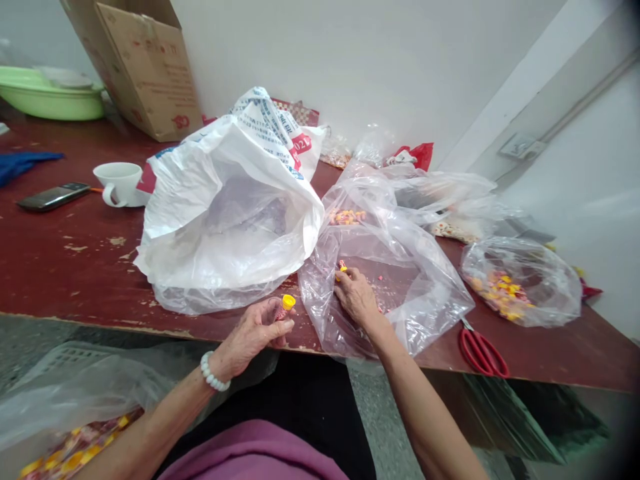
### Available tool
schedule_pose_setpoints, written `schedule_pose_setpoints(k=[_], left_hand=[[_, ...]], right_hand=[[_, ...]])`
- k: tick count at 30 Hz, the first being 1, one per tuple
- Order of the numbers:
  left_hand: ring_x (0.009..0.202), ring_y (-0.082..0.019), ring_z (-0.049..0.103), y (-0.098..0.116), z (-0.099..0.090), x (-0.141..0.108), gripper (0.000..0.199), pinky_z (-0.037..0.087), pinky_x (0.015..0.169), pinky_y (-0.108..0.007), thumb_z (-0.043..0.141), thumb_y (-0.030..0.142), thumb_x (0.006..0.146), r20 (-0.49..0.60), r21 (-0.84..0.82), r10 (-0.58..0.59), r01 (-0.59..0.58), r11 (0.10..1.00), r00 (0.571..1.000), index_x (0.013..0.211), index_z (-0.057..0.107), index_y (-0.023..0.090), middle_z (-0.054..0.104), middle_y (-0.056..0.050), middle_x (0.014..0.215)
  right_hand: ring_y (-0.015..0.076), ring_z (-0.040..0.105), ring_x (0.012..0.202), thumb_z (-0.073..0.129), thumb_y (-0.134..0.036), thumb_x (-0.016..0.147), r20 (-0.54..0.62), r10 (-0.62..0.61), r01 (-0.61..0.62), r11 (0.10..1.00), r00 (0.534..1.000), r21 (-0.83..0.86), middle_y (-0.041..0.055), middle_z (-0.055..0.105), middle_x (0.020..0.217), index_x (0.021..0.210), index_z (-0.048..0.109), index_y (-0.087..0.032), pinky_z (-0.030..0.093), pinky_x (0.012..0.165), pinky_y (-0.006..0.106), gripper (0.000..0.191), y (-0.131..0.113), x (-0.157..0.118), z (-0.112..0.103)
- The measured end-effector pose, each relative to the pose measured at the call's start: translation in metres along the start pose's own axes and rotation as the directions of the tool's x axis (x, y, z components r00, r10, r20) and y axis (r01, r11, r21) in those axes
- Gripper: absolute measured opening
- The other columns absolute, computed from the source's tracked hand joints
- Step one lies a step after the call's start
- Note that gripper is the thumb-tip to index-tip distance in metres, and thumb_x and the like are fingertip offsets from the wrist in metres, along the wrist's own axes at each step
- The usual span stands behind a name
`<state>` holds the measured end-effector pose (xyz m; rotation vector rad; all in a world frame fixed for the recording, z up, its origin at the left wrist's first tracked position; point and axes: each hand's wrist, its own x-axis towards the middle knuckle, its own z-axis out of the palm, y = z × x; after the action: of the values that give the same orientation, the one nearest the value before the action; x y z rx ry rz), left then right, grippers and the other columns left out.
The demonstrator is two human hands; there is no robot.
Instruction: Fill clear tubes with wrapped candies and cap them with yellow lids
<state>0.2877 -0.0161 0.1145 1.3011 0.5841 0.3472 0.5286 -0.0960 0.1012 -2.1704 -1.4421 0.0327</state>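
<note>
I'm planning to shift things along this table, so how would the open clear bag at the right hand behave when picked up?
The clear bag would probably flop and fold, since its film is thin and creased. It looks light for its spread. The glossy sheen suggests it may feel slippery.

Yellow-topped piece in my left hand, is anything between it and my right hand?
Yes: the crumpled left side of the clear bag lies between the yellow-topped piece in your left hand and your right hand. Whether it rises high enough to block, I can't tell.
</note>
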Motion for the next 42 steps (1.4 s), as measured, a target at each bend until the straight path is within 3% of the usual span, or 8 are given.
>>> schedule_pose_setpoints(k=[10,15,22,27,30,32,36,42], left_hand=[[0.048,-0.008,0.043,-0.002,0.012,0.002,0.045,0.038,0.049,-0.02,0.061,0.034,0.079,0.016,0.124,0.057,-0.059,0.991,0.998,0.117,0.046,0.016,0.048,0.006,0.062],[0.051,-0.006,0.044,0.0,0.015,0.0,0.031,0.038,0.048,-0.019,0.059,0.03,0.08,0.041,0.178,0.09,-0.096,0.979,0.995,0.107,0.054,0.016,0.051,0.003,0.075],[0.071,-0.013,0.054,0.001,0.026,0.002,0.026,0.044,0.063,-0.023,0.059,0.032,0.082,0.084,0.247,0.187,-0.203,0.947,0.979,0.101,0.061,0.014,0.061,-0.003,0.087],[0.079,-0.016,0.054,0.001,0.028,0.0,0.025,0.042,0.073,-0.025,0.06,0.03,0.081,0.103,0.309,0.244,-0.264,0.914,0.964,0.102,0.061,0.015,0.061,-0.002,0.087],[0.073,-0.013,0.048,0.001,0.028,-0.002,0.016,0.039,0.066,-0.023,0.059,0.026,0.08,0.086,0.345,0.239,-0.254,0.904,0.967,0.09,0.061,0.015,0.057,0.0,0.079],[0.069,-0.012,0.045,0.002,0.028,-0.004,0.014,0.037,0.062,-0.022,0.06,0.024,0.078,0.081,0.309,0.206,-0.221,0.925,0.975,0.088,0.06,0.014,0.055,0.001,0.077],[0.067,-0.01,0.045,0.0,0.033,-0.008,0.012,0.038,0.061,-0.02,0.062,0.019,0.073,0.133,0.113,0.179,-0.194,0.975,0.975,0.083,0.056,0.014,0.052,0.002,0.073],[0.038,-0.005,0.027,0.0,0.036,-0.013,0.019,0.022,0.036,-0.018,0.063,0.03,0.076,0.064,-0.069,-0.041,0.046,0.997,0.997,0.079,0.048,0.018,0.038,0.009,0.052]], right_hand=[[0.0193,0.053,0.084,0.055,-0.022,0.075,-0.13,0.262,-0.242,0.959,0.956,0.149,0.0068,0.057,0.087,0.077,0.056,-0.018,0.041,0.079,0.033,0.005,0.028,0.014,-0.002],[0.0156,0.054,0.068,0.047,-0.034,0.081,-0.13,0.316,-0.236,0.875,0.94,0.424,0.0048,0.061,0.082,0.093,0.055,-0.017,0.045,0.064,0.03,0.022,-0.005,-0.012,-0.015],[0.0069,0.053,0.054,0.069,-0.032,0.07,0.307,0.17,-0.343,0.257,0.936,0.904,-0.0012,0.063,0.078,0.087,0.06,-0.019,0.045,0.053,0.021,0.023,-0.096,-0.051,-0.035],[0.0092,0.049,0.047,0.056,-0.037,0.082,0.306,0.137,-0.333,0.497,0.942,0.801,-0.0034,0.056,0.055,0.096,0.063,-0.018,0.04,0.047,0.022,0.025,-0.101,-0.057,-0.037],[0.0126,0.057,0.066,0.048,-0.024,0.086,-0.008,0.047,-0.03,0.754,0.999,0.656,0.0024,0.063,0.079,0.099,0.064,-0.02,0.045,0.059,0.026,0.021,-0.096,-0.059,-0.041],[0.0168,0.058,0.09,0.044,-0.011,0.082,-0.143,-0.161,0.21,0.861,0.976,0.464,0.006,0.062,0.105,0.097,0.064,-0.021,0.047,0.075,0.032,0.027,-0.096,-0.064,-0.041],[0.0207,0.053,0.095,0.042,0.0,0.074,-0.136,-0.444,0.462,0.875,0.885,0.145,0.0054,0.064,0.11,0.103,0.06,-0.02,0.043,0.084,0.041,0.04,-0.101,-0.077,-0.03],[0.0222,0.048,0.112,0.044,-0.002,0.071,-0.047,-0.366,0.362,0.881,0.93,0.304,0.0082,0.053,0.122,0.116,0.05,-0.018,0.04,0.096,0.042,0.048,-0.107,-0.082,-0.021]])
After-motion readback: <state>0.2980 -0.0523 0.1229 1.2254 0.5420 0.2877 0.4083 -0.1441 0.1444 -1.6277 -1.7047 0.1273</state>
